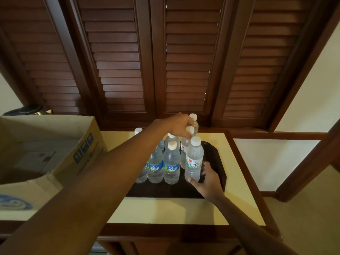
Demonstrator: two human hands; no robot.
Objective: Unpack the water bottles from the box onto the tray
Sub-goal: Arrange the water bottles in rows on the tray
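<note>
Bare forearms, sleeveless, ringless hands (181, 127)

We see our left arm stretched long across the view from the lower left, bare to the wrist, rising toward the far side. Our left hand (177, 126) is turned palm down, its fingers (188, 134) curled downward and pinching the neck of a bottle (193, 124) just under its cap. Our right arm comes in from the lower right corner, forearm angled up and inward, shorter in view than the left. Our right hand (208, 178) sits low, thumb on the near side and fingers wrapped round the lower body of another bottle (194, 159), which stands upright in its grip.
</note>
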